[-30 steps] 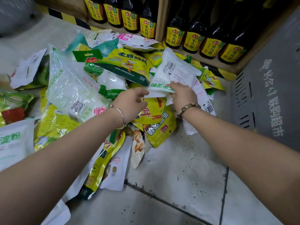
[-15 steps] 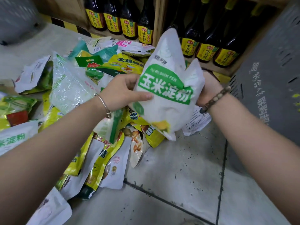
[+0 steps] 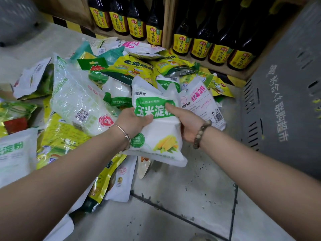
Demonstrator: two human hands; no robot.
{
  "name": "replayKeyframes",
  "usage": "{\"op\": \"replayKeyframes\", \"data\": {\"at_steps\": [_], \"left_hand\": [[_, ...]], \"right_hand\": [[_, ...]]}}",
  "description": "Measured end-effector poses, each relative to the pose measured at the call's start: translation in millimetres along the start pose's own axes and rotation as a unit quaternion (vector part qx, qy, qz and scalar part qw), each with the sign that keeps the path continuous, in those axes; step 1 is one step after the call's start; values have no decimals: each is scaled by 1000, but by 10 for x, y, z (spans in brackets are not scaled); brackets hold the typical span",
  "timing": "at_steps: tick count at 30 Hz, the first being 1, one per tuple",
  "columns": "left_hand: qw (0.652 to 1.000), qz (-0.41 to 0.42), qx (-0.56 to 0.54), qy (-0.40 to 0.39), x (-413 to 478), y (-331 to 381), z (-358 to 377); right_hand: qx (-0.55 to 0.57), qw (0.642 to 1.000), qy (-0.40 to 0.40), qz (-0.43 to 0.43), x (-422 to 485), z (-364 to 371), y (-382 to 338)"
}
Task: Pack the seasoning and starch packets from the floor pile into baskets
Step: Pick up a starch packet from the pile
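Observation:
A white corn starch packet (image 3: 161, 136) with a green label and a corn picture is held above the floor pile, face up. My left hand (image 3: 133, 121) grips its left side, thumb on the label. My right hand (image 3: 186, 121) grips its right side, thumb across the green band. The pile (image 3: 83, 101) of green, yellow and white seasoning and starch packets covers the floor to the left and behind. A white packet with pink lettering (image 3: 201, 103) lies just beyond my right hand. A grey plastic basket (image 3: 281, 105) stands at the right.
A wooden shelf (image 3: 166, 23) at the back holds a row of dark sauce bottles (image 3: 199, 47) with yellow labels. Grey floor tiles (image 3: 182, 197) lie bare below the held packet. More packets (image 3: 13, 153) reach the left edge.
Both hands took the corn starch packet out of the pile, lifted it label up, and have now lowered it and drawn it closer. The pink-lettered packet is uncovered.

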State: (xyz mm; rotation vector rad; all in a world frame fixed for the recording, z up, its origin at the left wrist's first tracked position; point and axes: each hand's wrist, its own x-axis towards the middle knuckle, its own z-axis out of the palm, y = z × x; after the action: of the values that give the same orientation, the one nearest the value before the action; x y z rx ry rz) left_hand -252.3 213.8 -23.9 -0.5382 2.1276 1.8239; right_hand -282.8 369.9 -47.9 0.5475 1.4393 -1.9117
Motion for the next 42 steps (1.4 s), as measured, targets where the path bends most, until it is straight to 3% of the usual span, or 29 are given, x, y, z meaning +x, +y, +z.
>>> {"op": "replayKeyframes", "data": {"at_steps": [3, 8, 10, 11, 13, 14, 18, 24, 27, 30, 32, 37, 42], "left_hand": [[999, 6, 32, 6, 8, -24, 70], [999, 7, 41, 22, 37, -64, 122], [999, 9, 46, 25, 59, -71, 111], [998, 13, 52, 24, 59, -76, 100], [998, 20, 61, 19, 49, -106, 76], [998, 20, 65, 17, 41, -130, 61], [997, 26, 68, 15, 10, -208, 45], [995, 39, 94, 23, 37, -267, 76], [995, 35, 85, 30, 28, -279, 104], [996, 38, 78, 34, 14, -288, 109], [996, 40, 68, 41, -1, -283, 116], [994, 73, 34, 80, -110, -210, 118], [978, 156, 39, 132, -207, -31, -2]], "right_hand": [[-26, 994, 98, -40, 100, -36, 93], [-119, 978, 142, -94, 169, -234, 9], [-72, 971, 191, -124, 268, -442, -112], [-92, 952, 252, -147, 334, -581, -176], [-267, 869, 389, -146, 418, -882, -245], [-333, 837, 414, -129, 459, -999, -243], [-419, 835, 353, -52, 542, -1170, -174], [-360, 855, 373, -11, 538, -1194, -243], [-343, 881, 325, 6, 487, -1221, -225], [-248, 926, 284, -15, 335, -1214, -167], [-216, 933, 283, -52, 251, -1190, -114], [-165, 908, 352, -155, 15, -923, -90], [-214, 871, 372, -239, -340, -605, -120]]}}
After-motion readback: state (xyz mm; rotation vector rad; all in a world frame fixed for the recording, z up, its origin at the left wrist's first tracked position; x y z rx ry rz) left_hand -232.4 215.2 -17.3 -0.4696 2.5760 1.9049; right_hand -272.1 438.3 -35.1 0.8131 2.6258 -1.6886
